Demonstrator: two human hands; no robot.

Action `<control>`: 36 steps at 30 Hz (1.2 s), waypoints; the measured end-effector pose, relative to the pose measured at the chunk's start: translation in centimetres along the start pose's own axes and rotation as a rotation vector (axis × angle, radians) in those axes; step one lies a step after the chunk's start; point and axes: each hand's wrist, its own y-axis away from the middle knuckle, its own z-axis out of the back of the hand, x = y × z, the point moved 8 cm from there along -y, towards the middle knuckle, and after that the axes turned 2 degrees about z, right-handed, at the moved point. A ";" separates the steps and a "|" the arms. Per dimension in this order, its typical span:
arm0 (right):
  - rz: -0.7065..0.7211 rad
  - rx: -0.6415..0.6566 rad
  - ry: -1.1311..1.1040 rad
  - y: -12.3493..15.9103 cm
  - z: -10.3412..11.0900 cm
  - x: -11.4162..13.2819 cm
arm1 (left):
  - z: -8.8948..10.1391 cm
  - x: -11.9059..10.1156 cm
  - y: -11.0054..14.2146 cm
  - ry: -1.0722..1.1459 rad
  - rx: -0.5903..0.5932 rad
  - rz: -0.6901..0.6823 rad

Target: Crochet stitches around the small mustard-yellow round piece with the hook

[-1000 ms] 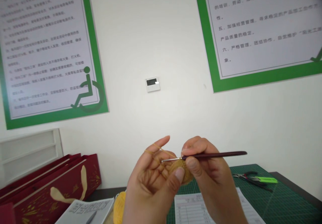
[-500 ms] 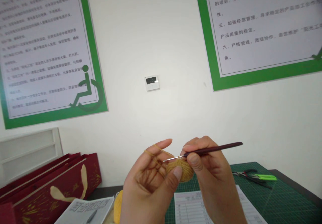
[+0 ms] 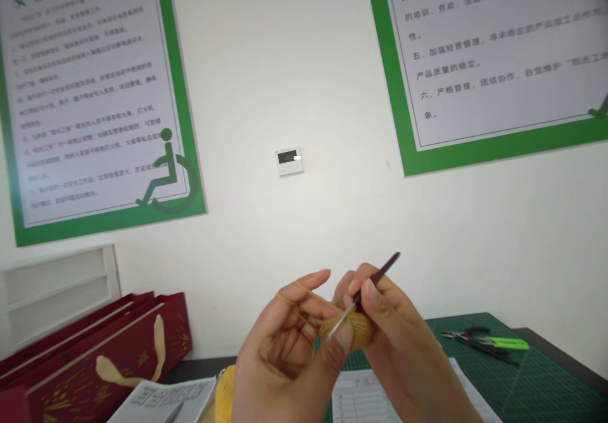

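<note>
A small mustard-yellow crochet piece (image 3: 360,332) is pinched in my left hand (image 3: 289,347), thumb in front. Yellow yarn (image 3: 311,293) loops over the raised left index finger and runs to the piece. My right hand (image 3: 394,328) grips a crochet hook (image 3: 380,275) with a dark maroon handle and a silver shaft. The hook slants down to the left, its metal tip lying across the front of the piece by my left thumb. Fingers of my right hand also touch the piece's right side; the exact stitch at the hook is too small to tell.
A green cutting mat (image 3: 503,378) carries pliers (image 3: 479,340) with a bright green part and a printed sheet (image 3: 361,397). On the left stand maroon gift bags (image 3: 118,353), a paper with a pen (image 3: 175,412) and a yellow yarn ball (image 3: 225,394). Posters hang behind.
The crochet hook has swung from nearly level to a steep slant, its tip dropping in front of the crochet piece. My right hand has turned with it; the left keeps its hold.
</note>
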 end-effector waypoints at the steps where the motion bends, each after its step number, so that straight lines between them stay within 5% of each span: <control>1: -0.059 0.029 -0.062 0.0 -0.3 -0.3 | 0.0 0.2 -0.1 0.009 0.004 0.023; 9: -0.211 0.187 -0.217 -0.1 -1.6 -0.9 | 0.7 0.9 -0.2 0.002 0.065 0.163; 18: -0.140 0.163 -0.113 -0.1 -1.4 -0.7 | 0.7 0.6 -0.3 0.008 0.054 0.114; 21: 0.103 0.139 0.089 -0.2 -0.7 1.3 | 0.5 0.0 -0.2 0.016 0.045 0.042; 25: 0.724 0.143 0.733 2.0 -1.4 5.5 | 0.3 -0.2 0.0 0.050 0.022 0.012; 27: 0.978 0.095 0.954 3.6 -1.9 6.2 | -0.1 0.6 -0.1 0.093 0.049 0.090; 29: 1.066 0.006 0.874 4.3 -1.5 6.5 | -0.6 1.9 -0.1 0.162 0.123 0.242; 32: 0.767 -0.024 0.469 2.5 -0.2 4.9 | -1.0 3.1 -0.1 0.224 0.208 0.427; 36: 0.438 -0.061 0.098 1.0 0.3 2.9 | -0.5 2.8 -0.4 0.216 0.232 0.430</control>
